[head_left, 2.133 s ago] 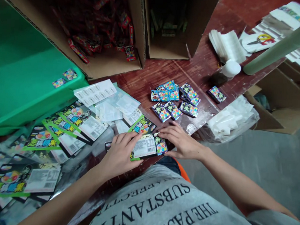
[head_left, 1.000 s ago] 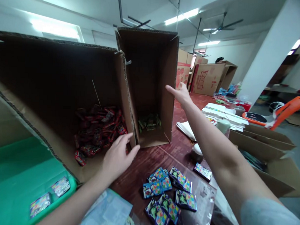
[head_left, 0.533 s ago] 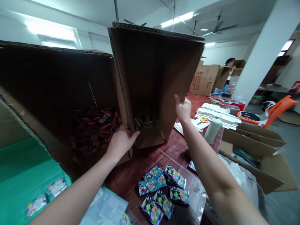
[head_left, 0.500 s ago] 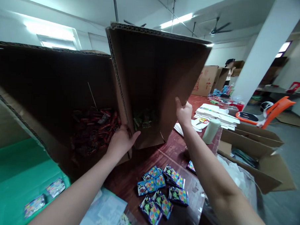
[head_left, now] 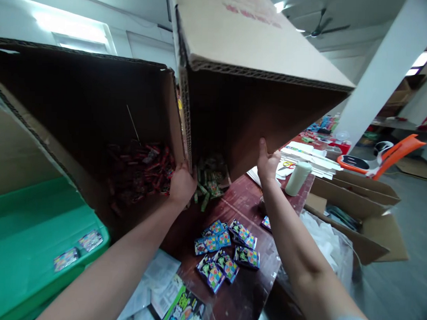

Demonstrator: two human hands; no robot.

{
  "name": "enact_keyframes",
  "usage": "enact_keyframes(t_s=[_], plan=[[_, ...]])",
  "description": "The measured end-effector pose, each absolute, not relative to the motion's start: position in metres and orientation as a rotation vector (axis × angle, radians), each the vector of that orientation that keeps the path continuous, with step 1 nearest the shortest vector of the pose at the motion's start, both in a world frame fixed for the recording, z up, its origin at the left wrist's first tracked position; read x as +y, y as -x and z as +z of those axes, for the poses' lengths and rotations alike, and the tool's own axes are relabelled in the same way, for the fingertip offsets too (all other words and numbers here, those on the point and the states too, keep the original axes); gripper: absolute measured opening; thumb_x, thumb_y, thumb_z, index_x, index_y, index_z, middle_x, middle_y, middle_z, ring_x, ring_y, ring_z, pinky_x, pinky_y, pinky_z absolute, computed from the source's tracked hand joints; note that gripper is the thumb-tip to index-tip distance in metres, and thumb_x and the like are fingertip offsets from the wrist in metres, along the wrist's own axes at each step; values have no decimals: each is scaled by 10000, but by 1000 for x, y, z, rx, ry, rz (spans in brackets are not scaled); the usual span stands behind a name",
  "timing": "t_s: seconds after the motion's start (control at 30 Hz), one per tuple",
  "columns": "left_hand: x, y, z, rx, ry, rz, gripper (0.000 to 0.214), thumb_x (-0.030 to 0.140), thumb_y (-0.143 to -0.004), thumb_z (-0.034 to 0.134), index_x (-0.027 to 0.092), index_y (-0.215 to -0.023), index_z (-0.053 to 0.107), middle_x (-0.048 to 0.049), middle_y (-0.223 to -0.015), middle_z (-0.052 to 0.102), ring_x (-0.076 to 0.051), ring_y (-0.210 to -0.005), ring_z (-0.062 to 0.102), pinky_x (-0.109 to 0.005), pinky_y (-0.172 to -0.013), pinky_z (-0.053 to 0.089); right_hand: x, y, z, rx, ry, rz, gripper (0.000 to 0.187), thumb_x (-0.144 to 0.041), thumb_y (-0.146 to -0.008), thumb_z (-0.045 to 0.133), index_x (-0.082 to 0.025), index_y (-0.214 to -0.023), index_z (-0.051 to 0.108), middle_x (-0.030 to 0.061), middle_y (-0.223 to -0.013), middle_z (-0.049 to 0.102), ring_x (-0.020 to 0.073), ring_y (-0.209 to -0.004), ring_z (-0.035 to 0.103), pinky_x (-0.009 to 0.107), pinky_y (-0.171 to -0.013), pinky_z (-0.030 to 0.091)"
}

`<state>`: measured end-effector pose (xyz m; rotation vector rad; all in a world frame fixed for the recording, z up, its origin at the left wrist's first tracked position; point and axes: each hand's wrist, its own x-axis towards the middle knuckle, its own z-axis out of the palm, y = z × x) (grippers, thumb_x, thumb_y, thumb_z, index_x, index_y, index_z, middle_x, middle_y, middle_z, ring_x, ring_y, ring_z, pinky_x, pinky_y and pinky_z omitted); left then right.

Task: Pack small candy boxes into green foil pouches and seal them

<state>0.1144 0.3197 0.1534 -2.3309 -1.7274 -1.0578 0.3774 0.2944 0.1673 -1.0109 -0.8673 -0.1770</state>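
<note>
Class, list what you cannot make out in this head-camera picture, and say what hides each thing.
All in the head view:
- Fingers of the left hand: hidden behind the wall of the box.
- Red print on the box: cut off by the top edge.
- Green packets deeper inside the box: lost in shadow.
- Scissors: mostly behind the right hand.
- Card: text cut off by the bottom edge.
</note>
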Motion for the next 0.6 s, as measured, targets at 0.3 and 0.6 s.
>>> enact_keyframes(t_s=[0.3,0.6], plan=[[354,-147,192,-1665,2481,-1290,712,294,-961,607,46,-1553,297,-264,-1377,626,-385,-1272,628,-480,-1061,496,348,-410,189,-856,1033,-252,638,-620,-968,428,-95,-1215,693,154,-1206,718,304,-1190,672,476,-1058,493],[321,-88,162,-1028,2412,-1378,584,240,-982,535,131,-1526,353,-180,-1542,428,-293,-1487,376,-466,-1254,296,454,-421,204,-1077,1206,-271,525,-469,-1041,352,-110,-1268,660,150,-1209,724,273,-1186,679,453,-1014,524]])
